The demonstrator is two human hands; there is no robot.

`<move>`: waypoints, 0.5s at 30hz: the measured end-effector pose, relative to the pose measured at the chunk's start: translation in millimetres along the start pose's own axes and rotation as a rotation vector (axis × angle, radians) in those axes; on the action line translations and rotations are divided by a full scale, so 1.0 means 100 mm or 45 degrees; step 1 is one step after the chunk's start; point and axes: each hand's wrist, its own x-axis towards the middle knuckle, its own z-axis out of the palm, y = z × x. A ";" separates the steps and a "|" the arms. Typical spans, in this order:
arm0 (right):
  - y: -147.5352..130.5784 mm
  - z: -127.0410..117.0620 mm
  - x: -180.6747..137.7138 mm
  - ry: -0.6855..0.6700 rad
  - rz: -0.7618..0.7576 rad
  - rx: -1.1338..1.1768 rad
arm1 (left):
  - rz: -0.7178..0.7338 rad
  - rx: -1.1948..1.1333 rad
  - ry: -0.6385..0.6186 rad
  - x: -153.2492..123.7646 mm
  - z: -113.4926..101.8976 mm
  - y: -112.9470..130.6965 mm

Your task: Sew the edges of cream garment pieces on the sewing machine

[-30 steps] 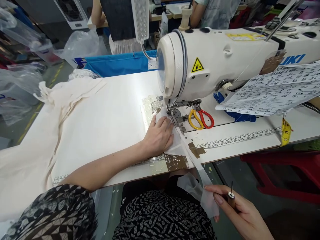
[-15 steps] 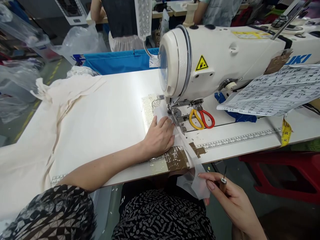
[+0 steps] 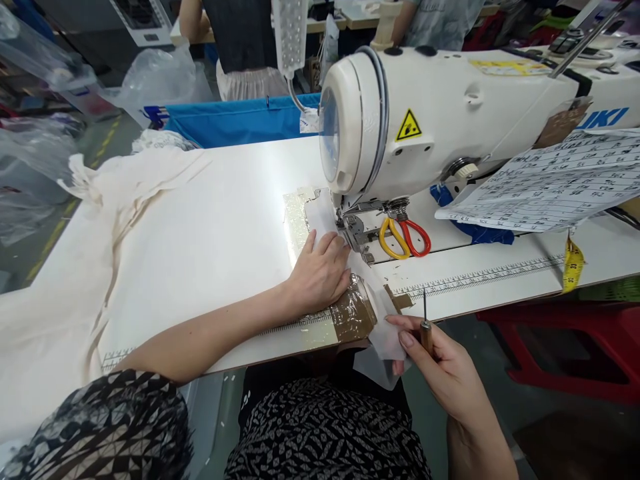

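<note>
My left hand (image 3: 320, 272) lies flat, fingers together, pressing a white fabric strip (image 3: 371, 288) onto the table just left of the presser foot (image 3: 353, 227) of a white sewing machine (image 3: 450, 113). The strip runs from under the foot down over the table's front edge. My right hand (image 3: 440, 367) pinches the strip's lower end at the table edge and also holds a small awl (image 3: 425, 323) with a wooden handle, its point up.
Scissors (image 3: 404, 237) with red and yellow handles lie beside the foot. Cream cloth (image 3: 75, 267) is piled over the table's left side. A printed sheet (image 3: 550, 183) rests on the machine bed at right, with a yellow tape measure (image 3: 572, 264). People stand behind a blue bin (image 3: 240, 123).
My right hand has risen from below the table toward its front edge, bringing the strip's end and the awl with it. The fabric has fed further under the foot. My left hand stays pressed down.
</note>
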 end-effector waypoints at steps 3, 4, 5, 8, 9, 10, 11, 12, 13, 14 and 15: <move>-0.03 0.02 0.06 0.017 0.012 0.009 | -0.008 0.030 0.012 0.02 -0.01 -0.01; -0.05 0.04 0.07 0.030 0.005 0.013 | -0.011 0.054 0.014 0.03 -0.02 -0.01; -0.06 0.05 0.08 0.040 -0.001 0.022 | -0.011 0.079 0.016 0.04 -0.03 -0.02; -0.04 0.11 0.08 0.015 0.050 0.115 | 0.001 0.140 0.025 0.07 -0.08 -0.02; -0.03 0.15 0.07 0.002 0.093 0.187 | 0.002 0.152 0.023 0.09 -0.09 -0.03; -0.01 0.20 0.04 -0.001 0.145 0.281 | -0.002 0.161 0.018 0.10 -0.09 -0.03; 0.00 0.25 0.02 0.006 0.200 0.388 | -0.009 0.167 0.008 0.12 -0.10 -0.04; 0.01 0.32 -0.01 0.024 0.250 0.492 | -0.021 0.168 -0.004 0.13 -0.10 -0.05; 0.01 0.38 -0.04 0.051 0.284 0.581 | -0.035 0.162 -0.016 0.14 -0.10 -0.05; 0.00 0.44 -0.07 0.079 0.301 0.640 | -0.050 0.148 -0.023 0.14 -0.09 -0.06; -0.01 0.50 -0.10 0.102 0.301 0.661 | -0.060 0.127 -0.027 0.14 -0.09 -0.07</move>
